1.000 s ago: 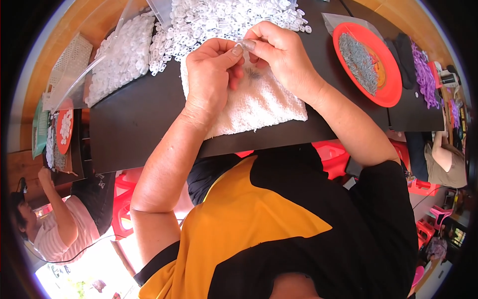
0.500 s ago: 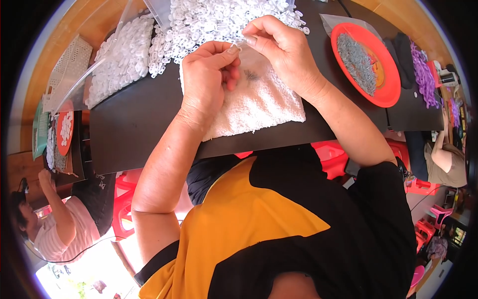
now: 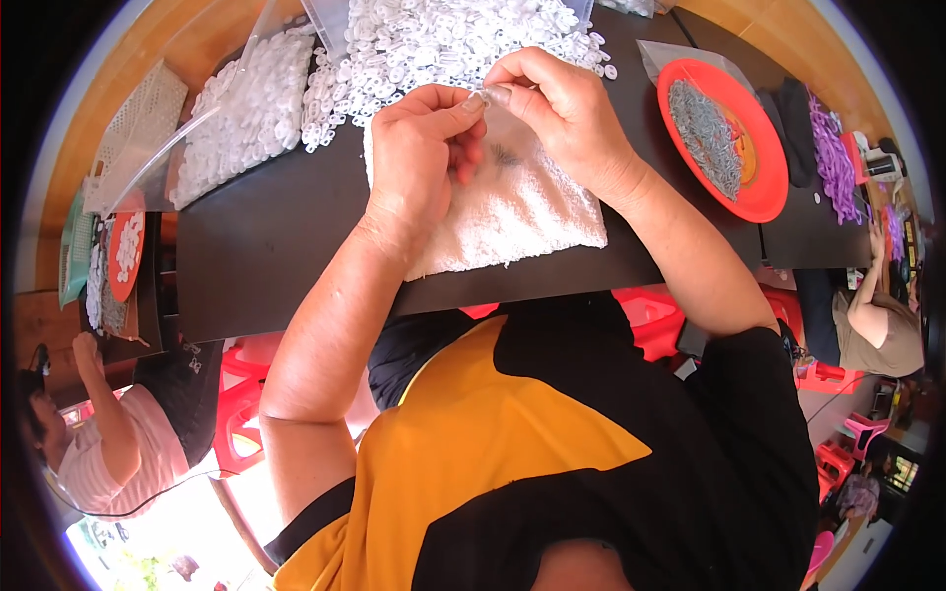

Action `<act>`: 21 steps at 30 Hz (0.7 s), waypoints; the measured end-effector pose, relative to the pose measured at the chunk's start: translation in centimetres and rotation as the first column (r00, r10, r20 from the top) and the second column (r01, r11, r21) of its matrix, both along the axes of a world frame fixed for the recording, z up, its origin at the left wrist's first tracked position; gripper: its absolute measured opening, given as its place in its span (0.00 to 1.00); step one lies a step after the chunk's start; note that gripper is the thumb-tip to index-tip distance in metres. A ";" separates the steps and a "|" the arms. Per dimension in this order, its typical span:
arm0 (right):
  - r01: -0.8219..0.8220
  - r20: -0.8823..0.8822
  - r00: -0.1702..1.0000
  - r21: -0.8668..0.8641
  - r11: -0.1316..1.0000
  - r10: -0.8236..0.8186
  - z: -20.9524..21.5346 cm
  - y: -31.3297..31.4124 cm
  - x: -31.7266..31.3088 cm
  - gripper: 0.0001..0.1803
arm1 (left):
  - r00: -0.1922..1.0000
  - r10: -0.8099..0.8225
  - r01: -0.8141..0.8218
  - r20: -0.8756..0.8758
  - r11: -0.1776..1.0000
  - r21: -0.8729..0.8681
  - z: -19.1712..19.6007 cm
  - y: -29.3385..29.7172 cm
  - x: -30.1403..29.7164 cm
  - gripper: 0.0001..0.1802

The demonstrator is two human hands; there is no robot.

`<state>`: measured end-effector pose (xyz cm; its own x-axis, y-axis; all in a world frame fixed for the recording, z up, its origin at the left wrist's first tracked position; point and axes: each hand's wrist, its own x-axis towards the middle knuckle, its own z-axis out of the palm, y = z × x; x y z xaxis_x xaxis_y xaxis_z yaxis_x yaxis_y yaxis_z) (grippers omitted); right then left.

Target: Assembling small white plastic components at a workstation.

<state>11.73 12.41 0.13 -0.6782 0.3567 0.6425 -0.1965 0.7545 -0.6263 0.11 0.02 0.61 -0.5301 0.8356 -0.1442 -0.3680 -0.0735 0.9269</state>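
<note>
Above a pale towel [image 3: 532,222], my two hands meet with their fingertips touching. My left hand [image 3: 419,148] is closed in a thumb-and-finger pinch, the other fingers curled under. My right hand [image 3: 572,123] pinches toward the same spot from the right. Whatever sits between the fingertips is too small and too covered to name. A few thin dark grey pieces [image 3: 505,156] lie on the towel just below the hands. Right behind the hands spreads a heap of small white plastic rings or oval pieces [image 3: 434,44].
A clear bag of white pieces [image 3: 246,113] lies at the left. On the right stands a red plate [image 3: 774,192] holding many small grey metal pieces [image 3: 705,133]. Purple strips [image 3: 836,167] lie farther right. One person [image 3: 118,443] sits at the left, another [image 3: 877,330] at the right.
My fingertips have drawn closer and now touch. A bit of white that showed at my left fingertips is now covered. The whole view has shifted slightly.
</note>
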 end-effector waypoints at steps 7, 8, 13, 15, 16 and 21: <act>0.008 -0.025 1.000 0.008 1.000 -0.008 -0.1 -0.4 0.1 0.06 | 1.000 0.001 -0.001 -0.014 1.000 -0.006 0.4 -0.3 0.3 0.05; 0.019 -0.014 1.000 0.015 1.000 -0.019 -0.3 -0.2 0.1 0.05 | 1.000 0.003 -0.003 -0.017 1.000 -0.013 0.5 -0.2 0.4 0.05; 0.032 0.077 0.997 -0.236 0.971 -0.015 -0.3 -1.0 0.1 0.04 | 0.999 0.025 -0.025 -0.019 1.000 -0.002 0.1 0.0 0.7 0.05; 0.000 0.083 0.995 -0.551 0.835 0.054 -0.3 -1.3 0.0 0.04 | 0.994 0.054 -0.052 -0.096 0.998 0.019 -0.1 0.0 1.0 0.05; 0.000 0.083 0.995 -0.553 0.833 0.055 -0.2 -1.5 -0.1 0.04 | 0.994 0.054 -0.053 -0.096 0.998 0.016 -0.1 0.0 1.0 0.05; 0.013 0.118 0.990 -0.631 0.775 0.079 0.3 -2.0 0.2 0.05 | 0.959 0.099 -0.096 -0.266 0.995 0.027 -0.1 -0.1 1.3 0.05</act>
<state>11.92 10.42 0.47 -0.7576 0.6252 0.1875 -0.0962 0.1772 -0.9795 1.39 -0.12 0.53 -0.6268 0.7788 0.0247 -0.0979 -0.1102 0.9891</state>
